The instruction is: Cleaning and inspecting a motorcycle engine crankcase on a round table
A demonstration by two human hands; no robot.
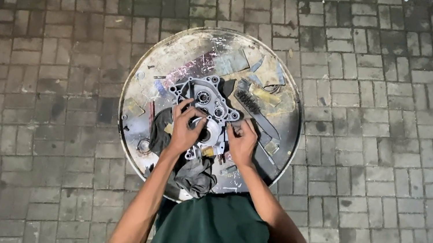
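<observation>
Both your hands, left hand (186,131) and right hand (241,142), press spread on the engine cover (207,102) mid-bench (143,68). You seem to be seating a part; next, keep the cover steady.

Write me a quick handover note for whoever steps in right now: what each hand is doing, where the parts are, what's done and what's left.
Left hand: resting on the grey metal engine casing, fingers curled at its round centre opening; grip unclear.
Right hand: on the casing's right lower edge, fingers pressing down; whether it holds anything is hidden.
Casing lies flat on the round metal tray, which sits on the brick paving.
A dark rag lies under the casing's near end. Loose tools and scraps lie on the tray to the right.
Done: casing is laid out on the tray.
Left: whatever is being worked at the centre opening looks unfinished.
</observation>
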